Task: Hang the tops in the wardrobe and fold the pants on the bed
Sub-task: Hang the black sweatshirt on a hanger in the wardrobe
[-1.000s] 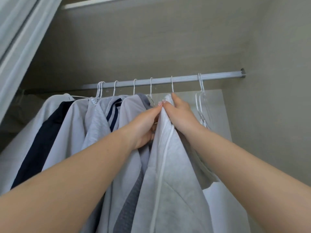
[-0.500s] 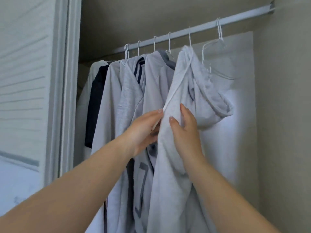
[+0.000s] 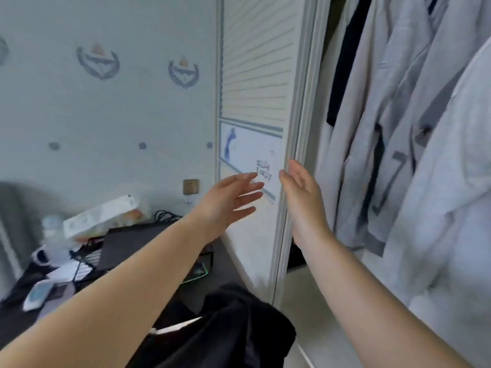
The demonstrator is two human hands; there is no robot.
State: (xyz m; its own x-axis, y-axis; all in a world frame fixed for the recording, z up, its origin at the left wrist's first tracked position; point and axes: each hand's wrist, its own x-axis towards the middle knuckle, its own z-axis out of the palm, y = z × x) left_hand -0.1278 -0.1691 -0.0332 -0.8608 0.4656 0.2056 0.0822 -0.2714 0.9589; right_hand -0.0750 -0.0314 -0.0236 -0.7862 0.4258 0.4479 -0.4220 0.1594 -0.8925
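Observation:
Several grey and white tops (image 3: 414,134) hang side by side in the open wardrobe on the right; a light grey hoodie (image 3: 462,197) is the nearest one. My left hand (image 3: 231,200) is stretched out with spread fingers in front of the white louvred wardrobe door (image 3: 257,83), holding nothing. My right hand (image 3: 303,192) is raised beside the door's edge, fingers straight, empty, apart from the clothes. A black garment (image 3: 228,328) lies bunched at the bottom centre below my arms.
A dark desk (image 3: 170,235) on the left carries a black wire rack (image 3: 85,256), a white box (image 3: 103,216), a bottle and small items. Patterned wallpaper and a wall switch (image 3: 190,186) are behind it.
Both hands have let go of the grey hoodie and moved away from it. My view has swung down and left, from the rail to the wardrobe door and desk.

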